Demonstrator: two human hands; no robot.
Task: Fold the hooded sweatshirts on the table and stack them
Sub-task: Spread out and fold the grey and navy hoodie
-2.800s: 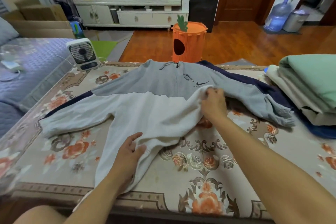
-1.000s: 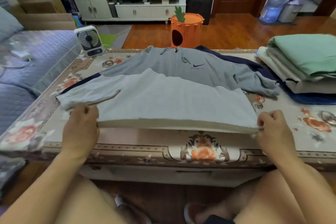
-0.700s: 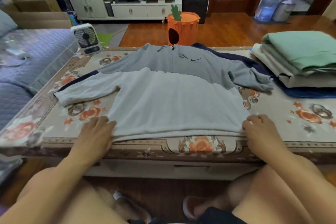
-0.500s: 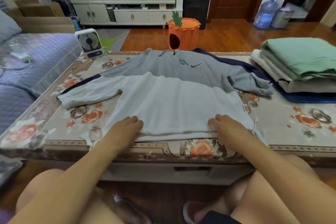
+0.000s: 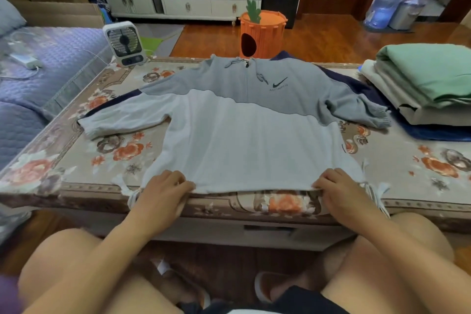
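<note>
My left hand (image 5: 163,188) and right hand (image 5: 339,190) each pinched the near hem of the sweatshirt (image 5: 244,140), which lay spread flat across the bench (image 5: 420,181) beyond them.

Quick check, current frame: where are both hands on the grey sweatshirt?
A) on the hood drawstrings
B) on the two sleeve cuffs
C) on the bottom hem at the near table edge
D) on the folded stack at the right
C: the left hand and right hand both rest on the bottom hem of the grey hooded sweatshirt at the near edge of the table, away from both cuffs.
</note>
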